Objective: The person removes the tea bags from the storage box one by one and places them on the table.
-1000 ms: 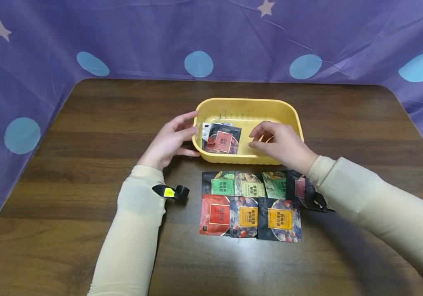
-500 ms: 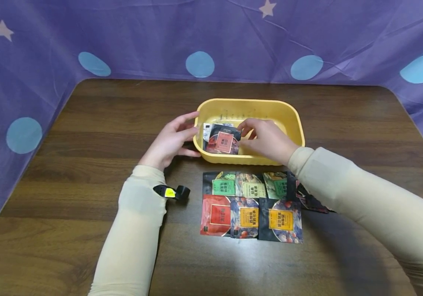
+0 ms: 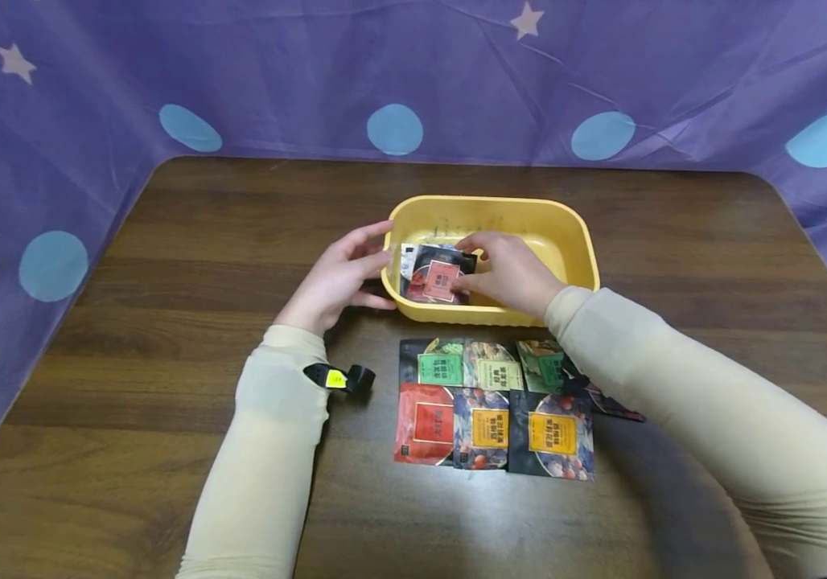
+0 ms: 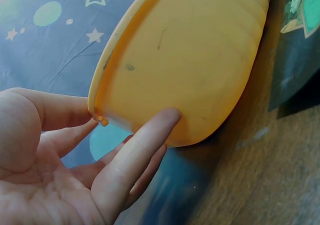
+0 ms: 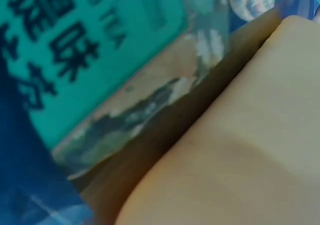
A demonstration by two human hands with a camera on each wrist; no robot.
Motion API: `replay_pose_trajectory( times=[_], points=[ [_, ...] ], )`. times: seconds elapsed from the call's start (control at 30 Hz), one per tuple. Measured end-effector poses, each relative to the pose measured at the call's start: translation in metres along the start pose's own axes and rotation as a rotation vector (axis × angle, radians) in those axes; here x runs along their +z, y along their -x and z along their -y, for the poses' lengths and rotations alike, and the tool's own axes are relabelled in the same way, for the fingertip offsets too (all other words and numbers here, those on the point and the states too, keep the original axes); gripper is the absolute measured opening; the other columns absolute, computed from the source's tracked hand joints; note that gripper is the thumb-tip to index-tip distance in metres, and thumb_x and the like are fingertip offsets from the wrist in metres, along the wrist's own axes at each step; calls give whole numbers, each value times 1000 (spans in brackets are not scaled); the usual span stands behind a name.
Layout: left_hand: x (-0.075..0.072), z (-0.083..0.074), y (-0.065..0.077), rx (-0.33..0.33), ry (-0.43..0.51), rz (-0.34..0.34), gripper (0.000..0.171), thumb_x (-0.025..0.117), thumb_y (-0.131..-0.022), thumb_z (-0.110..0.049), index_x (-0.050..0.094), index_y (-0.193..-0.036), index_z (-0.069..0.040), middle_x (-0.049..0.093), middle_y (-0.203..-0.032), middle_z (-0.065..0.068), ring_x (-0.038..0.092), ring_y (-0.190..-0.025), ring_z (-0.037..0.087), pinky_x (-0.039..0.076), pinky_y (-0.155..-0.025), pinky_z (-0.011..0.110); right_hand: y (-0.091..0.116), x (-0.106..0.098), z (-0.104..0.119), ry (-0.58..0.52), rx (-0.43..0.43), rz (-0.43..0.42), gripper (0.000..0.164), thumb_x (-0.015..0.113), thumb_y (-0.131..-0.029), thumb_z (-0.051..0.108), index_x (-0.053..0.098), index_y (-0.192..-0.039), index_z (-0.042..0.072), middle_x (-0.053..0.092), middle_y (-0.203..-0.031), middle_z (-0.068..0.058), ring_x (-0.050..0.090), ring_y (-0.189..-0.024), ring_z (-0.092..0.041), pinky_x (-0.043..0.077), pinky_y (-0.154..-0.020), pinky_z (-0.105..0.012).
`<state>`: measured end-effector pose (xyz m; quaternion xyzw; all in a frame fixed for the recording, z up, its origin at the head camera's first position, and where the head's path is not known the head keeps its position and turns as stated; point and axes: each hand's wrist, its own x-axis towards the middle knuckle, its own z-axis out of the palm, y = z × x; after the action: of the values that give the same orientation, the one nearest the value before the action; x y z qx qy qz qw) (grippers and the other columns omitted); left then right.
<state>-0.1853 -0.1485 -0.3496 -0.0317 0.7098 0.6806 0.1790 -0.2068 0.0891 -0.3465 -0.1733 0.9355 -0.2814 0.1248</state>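
A yellow plastic bin (image 3: pixel 486 315) stands on the table with two tea packets in its left end. On top lies a black tea packet with a red label (image 3: pixel 442 277), partly covering a white-and-blue packet (image 3: pixel 407 257). My right hand (image 3: pixel 511 273) reaches into the bin and pinches the black packet at its right edge, thumb over the label side. My left hand (image 3: pixel 334 277) touches the bin's left end with extended fingers; in the left wrist view, fingertips meet the rim and outer wall of the bin (image 4: pixel 190 60). The right wrist view misses the right fingertips.
In front of the bin, several tea packets lie in two rows, including a red one (image 3: pixel 424 426) and an orange-labelled one (image 3: pixel 551 434). Another packet is partly hidden under my right sleeve (image 3: pixel 638 346). A purple curtain (image 3: pixel 298 72) hangs behind the wooden table (image 3: pixel 167 362).
My right hand has moved left inside the bin, from above its bare floor to the black tea packet, and taken hold of the packet's edge. My left hand stays at the bin's left end.
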Motion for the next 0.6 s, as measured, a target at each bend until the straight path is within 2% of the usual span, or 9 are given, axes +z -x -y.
replay_pose_trajectory(
  times=[0.33,0.6],
  points=[
    [2,-1,0,7,-1,5,51,48,-104,-13,38,-153,-22,42,-146,17,56,-121,36,65,-68,40,-7,2,-8,-1,5,0,69,79,-84,36,53,-141,7,56,-141,-12,59,-117,-28,49,-105,-44],
    [2,-1,-1,6,-4,5,50,48,-104,-14,38,-153,-22,43,-146,16,56,-121,36,65,-69,40,-11,3,-10,9,5,-2,69,82,-82,30,53,-141,7,61,-124,-15,59,-97,-27,51,-91,-42]
  ],
)
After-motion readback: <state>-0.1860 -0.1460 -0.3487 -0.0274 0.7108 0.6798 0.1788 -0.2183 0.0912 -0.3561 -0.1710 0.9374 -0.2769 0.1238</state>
